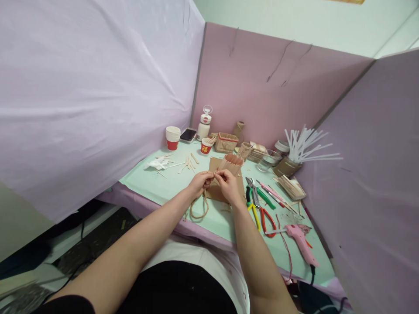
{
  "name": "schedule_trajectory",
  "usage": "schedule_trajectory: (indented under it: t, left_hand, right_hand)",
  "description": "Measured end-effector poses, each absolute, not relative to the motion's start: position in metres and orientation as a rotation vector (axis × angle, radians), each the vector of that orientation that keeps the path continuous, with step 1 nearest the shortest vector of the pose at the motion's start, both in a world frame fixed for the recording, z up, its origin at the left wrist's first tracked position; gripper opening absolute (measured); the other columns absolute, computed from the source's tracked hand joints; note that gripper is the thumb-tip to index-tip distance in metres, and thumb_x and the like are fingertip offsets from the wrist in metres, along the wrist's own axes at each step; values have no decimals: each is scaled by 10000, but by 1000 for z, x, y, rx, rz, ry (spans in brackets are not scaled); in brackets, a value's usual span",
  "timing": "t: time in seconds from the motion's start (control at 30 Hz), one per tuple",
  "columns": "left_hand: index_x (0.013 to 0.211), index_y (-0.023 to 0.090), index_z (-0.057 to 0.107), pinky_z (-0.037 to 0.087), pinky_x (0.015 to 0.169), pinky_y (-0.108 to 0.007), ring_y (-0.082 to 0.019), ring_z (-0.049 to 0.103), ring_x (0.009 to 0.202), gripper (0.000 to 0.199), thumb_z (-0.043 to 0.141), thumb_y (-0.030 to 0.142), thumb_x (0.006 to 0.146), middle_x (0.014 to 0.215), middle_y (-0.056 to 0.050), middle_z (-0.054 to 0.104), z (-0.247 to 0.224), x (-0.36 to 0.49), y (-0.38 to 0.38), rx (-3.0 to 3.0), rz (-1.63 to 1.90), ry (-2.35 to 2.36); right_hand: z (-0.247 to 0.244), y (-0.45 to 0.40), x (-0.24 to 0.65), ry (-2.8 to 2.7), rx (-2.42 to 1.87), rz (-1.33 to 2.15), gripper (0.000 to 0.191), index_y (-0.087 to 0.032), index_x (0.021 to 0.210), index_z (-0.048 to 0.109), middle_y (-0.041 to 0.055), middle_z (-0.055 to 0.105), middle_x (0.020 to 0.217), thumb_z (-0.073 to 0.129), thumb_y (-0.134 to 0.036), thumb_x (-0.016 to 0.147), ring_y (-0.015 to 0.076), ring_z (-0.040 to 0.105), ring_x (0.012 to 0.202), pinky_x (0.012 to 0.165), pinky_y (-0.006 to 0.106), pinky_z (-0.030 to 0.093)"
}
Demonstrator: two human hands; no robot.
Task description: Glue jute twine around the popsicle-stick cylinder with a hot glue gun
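At the near edge of the mint-green tabletop (pixel 147 183), a loop of jute twine (pixel 207 205) hangs below the left hand (pixel 199 182), its coarse, golden-brown strands curving into a narrow oval. The left hand is curled closed around the twine, and the thumb and finger of the right hand (pixel 229 185) meet in a closed pinch, apparently on its upper part; the 2 sets of fingertips hide its exact form. The step in hand is judged to be fine fingertip work on the cord, and such work calls for a light, steady pinch with the loop free of snags. To the right lie a smooth pink glue gun (pixel 303 246) and red-handled pliers (pixel 263 218). Just beyond the hands, flat brown cardboard (pixel 216 193) bears a round container of pale wooden sticks (pixel 231 162) with a jagged rim. Farther left, slim, round-ended craft sticks (pixel 189 163) lie near crumpled white tissue (pixel 158 163). At the back stand 1 red paper cup (pixel 206 147), a rectangular basket (pixel 225 143) with a red band, a white bottle (pixel 203 131) and a spray of translucent glue sticks (pixel 303 146).
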State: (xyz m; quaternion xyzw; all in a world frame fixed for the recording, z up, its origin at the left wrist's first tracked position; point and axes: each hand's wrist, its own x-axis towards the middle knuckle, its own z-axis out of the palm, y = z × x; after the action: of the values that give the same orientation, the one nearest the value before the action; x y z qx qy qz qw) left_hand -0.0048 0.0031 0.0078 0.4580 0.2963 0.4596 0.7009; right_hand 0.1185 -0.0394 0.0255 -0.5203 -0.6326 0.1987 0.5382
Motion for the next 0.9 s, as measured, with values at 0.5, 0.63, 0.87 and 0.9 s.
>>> schedule_trajectory:
  t: [0.5,0.63,0.87,0.9]
  left_hand:
    - [679,150,552,156,433,-212,-41,297,437,250,724,314,601,514,68,371,6,-4,2,1024,1028,624]
    - [699,157,545,164,431,-217,-38,287,420,294,720,382,628,510,74,376,6,-2,-1,1085,1024,624]
    - [667,167,515,164,409,-219,-39,284,382,363,658,500,690,494,75,389,3,-2,-2,1245,956,673]
    - [643,170,497,171,409,-217,-40,285,382,370,649,502,696,481,77,380,2,-2,-2,1268,949,679]
  right_hand:
    - [22,-36,118,-1428,-1270,483,208,-188,777,586,44,631,792,592,-394,750,175,553,722,668,297,425]
    - [21,-35,119,-1433,-1294,456,178,-194,743,570,38,623,774,552,-370,761,179,546,740,677,296,415]
    - [22,-35,121,-1424,-1335,435,165,-191,732,564,33,594,743,528,-348,763,180,529,733,686,297,402]
    - [22,-35,121,-1418,-1336,443,168,-191,732,563,31,592,737,528,-352,762,179,527,727,683,295,401]
